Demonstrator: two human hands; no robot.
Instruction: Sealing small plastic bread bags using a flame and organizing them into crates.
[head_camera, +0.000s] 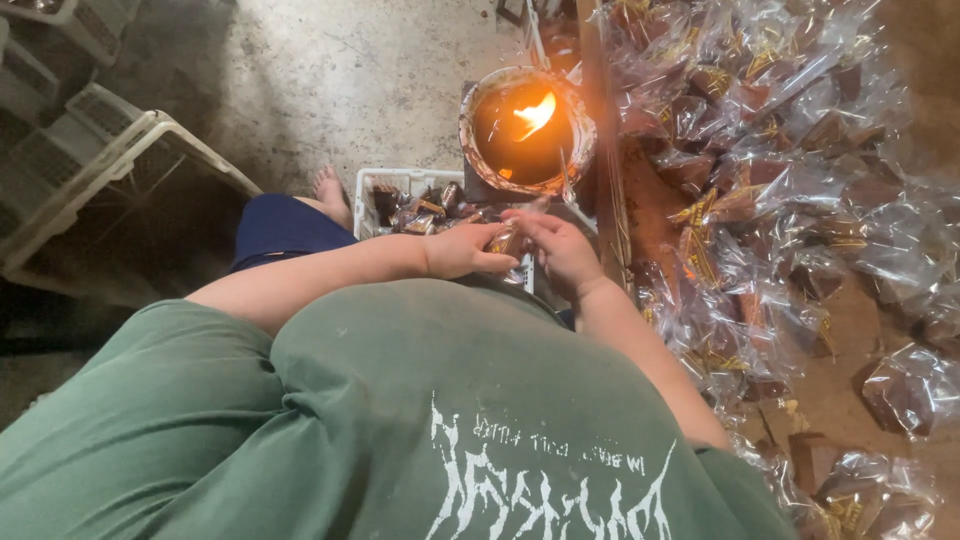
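Both of my hands meet over a small clear plastic packet (507, 243) with dark brown filling. My left hand (462, 250) pinches it from the left, and my right hand (560, 250) grips it from the right. The packet sits just in front of a round pot (527, 130) holding a burning flame. Below my hands stands a white plastic basket (385, 182) with several similar wrapped packets inside. My green shirt fills the lower part of the view.
A large heap of clear wrapped brown packets (780, 180) covers the wooden surface on the right. White plastic crates (110, 160) stand on the concrete floor at left. A bare foot (330, 190) rests beside the basket.
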